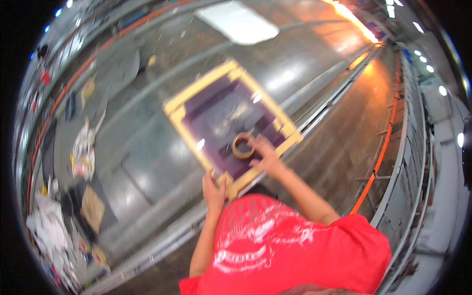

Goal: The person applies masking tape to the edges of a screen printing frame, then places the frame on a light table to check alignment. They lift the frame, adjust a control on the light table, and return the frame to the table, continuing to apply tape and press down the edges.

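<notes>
A screen-printing frame (189, 141), bordered in yellowish tape with dark purple mesh inside, lies tilted across the near edge of the long table, close to my body. My left hand (213, 193) is closed on its near-left corner. On the near part of the mesh stands a roll of tan tape (235, 150), its round opening facing up. My right hand (267, 157) reaches over the frame's near-right side with its fingers closed on the roll's right side. A paler grey patch (228, 118) shows in the middle of the mesh; the picture is somewhat blurred.
The shiny grey table (152, 162) stretches away to the upper right. A white sheet (238, 23) lies farther along it. To the left are a crumpled plastic bag (84, 152), a tan piece (92, 208) on dark sheets, and white papers (51, 231). An orange rail (386, 147) runs on the right.
</notes>
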Available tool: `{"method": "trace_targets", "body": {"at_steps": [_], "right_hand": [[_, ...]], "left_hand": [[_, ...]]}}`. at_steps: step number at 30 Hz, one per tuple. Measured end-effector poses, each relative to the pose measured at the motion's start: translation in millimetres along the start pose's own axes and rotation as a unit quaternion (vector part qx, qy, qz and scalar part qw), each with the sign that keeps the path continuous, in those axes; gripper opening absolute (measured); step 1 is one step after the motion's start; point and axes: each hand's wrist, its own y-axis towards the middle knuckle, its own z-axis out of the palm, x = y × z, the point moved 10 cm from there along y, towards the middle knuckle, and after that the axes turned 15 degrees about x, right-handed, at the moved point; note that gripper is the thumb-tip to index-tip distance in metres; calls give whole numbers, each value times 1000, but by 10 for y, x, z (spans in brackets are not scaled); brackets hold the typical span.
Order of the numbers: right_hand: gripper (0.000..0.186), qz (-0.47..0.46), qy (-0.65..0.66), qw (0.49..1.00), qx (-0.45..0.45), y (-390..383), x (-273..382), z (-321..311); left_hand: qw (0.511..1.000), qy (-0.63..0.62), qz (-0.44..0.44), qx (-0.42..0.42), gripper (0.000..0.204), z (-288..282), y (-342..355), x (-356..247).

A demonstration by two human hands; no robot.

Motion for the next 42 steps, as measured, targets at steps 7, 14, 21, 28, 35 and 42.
{"method": "trace_targets", "body": {"at_steps": [7, 14, 21, 28, 35, 42], "right_hand": [[36, -87, 40, 989, 110, 409, 429, 733], [55, 82, -14, 991, -101, 345, -902, -440], [57, 344, 94, 933, -43, 321, -2252, -793], [72, 440, 130, 888, -15, 218, -2579, -671], [68, 438, 138, 888, -20, 362, -1692, -849], [59, 269, 101, 910, -300, 280, -1405, -1518]], "left_hand": [[987, 73, 144, 20, 54, -170, 314, -458], [945, -98, -23, -310, 25, -1915, -315, 1140], [874, -8, -208, -439, 31, -3078, -1124, 2751], [923, -61, -148, -349, 36, -1836, -205, 1831], [877, -449, -170, -13, 57, 96, 857, 1485], [860, -509, -18, -34, 75, -897, 1265, 56]]}}
